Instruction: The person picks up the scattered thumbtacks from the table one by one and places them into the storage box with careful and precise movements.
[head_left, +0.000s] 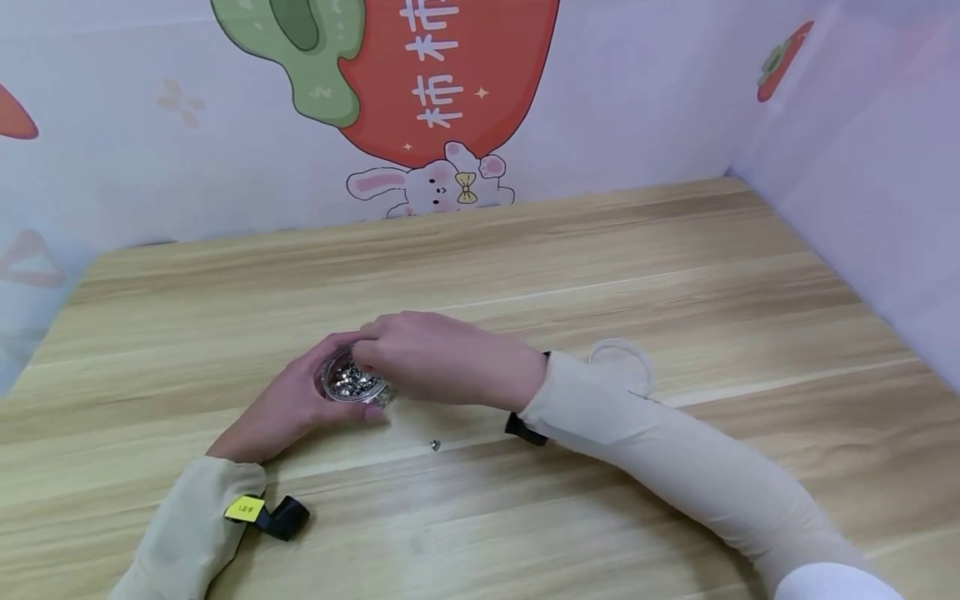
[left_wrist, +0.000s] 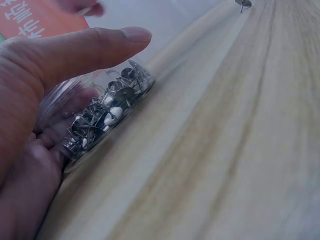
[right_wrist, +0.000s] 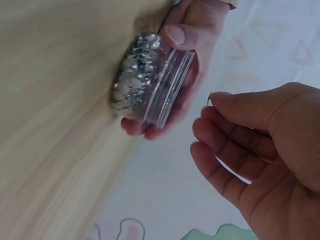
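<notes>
A clear round plastic jar [right_wrist: 162, 90], partly filled with silver thumbtacks [left_wrist: 107, 107], stands on the wooden table. My left hand [head_left: 303, 400] grips it, thumb on the near side and fingers around the far side. Just above the open mouth is my right hand [head_left: 442, 358]. In the right wrist view its thumb and index finger pinch a thumbtack [right_wrist: 209, 99], mostly hidden by the fingertips. One loose thumbtack [head_left: 436, 446] lies on the table to the right of the jar, and the left wrist view shows it standing on its point and rim.
A clear round lid [head_left: 622, 362] lies on the table beyond my right forearm, partly covered by the sleeve. Printed cloth walls [head_left: 637, 100] border the table [head_left: 525, 517] at the back and the right. Black camera straps [head_left: 281, 518] sit on both wrists.
</notes>
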